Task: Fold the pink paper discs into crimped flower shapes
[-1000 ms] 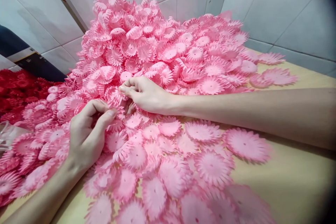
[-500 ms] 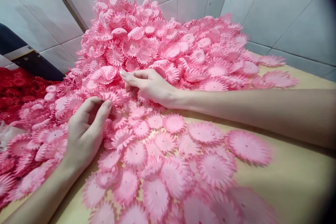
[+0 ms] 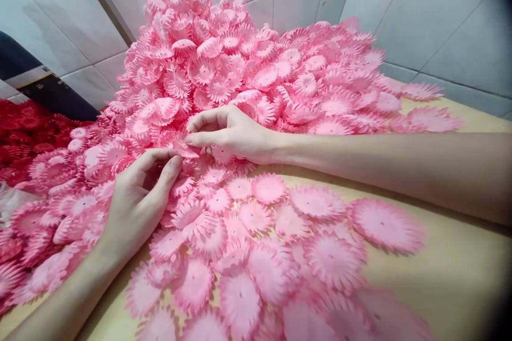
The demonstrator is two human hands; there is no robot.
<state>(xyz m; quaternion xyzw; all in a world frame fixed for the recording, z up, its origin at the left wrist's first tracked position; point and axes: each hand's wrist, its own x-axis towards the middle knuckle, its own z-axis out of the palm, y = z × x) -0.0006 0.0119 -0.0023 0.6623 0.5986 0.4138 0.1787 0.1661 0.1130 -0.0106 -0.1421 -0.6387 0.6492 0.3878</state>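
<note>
Between my two hands is a pink fabric flower piece [image 3: 187, 152], a thin disc with a fringed edge, seen partly edge-on. My left hand [image 3: 138, 200] is closed, thumb and forefinger pinching its near left side. From the right reaches my right hand [image 3: 236, 130], its thumb and fingertips closed on the far side of the same piece. Both fingertips nearly meet. Around and behind them rises a big heap of pink fabric flower pieces [image 3: 224, 64]. More pink discs with small centre holes [image 3: 240, 298] lie flat and overlapping in front of my hands.
A pile of red flower pieces [image 3: 28, 133] lies at the left, beside a dark cylinder with a pale band [image 3: 52, 88]. A metal strip [image 3: 110, 8] leans by the tiled wall [image 3: 300, 8]. Yellowish tabletop [image 3: 452, 272] shows at the right. Whitish plastic [image 3: 18, 202] sits at the left edge.
My left hand has moved a little right, towards the right hand. My right hand's thumb has come down, and its fingertips now meet the pink piece. The view has shifted slightly.
</note>
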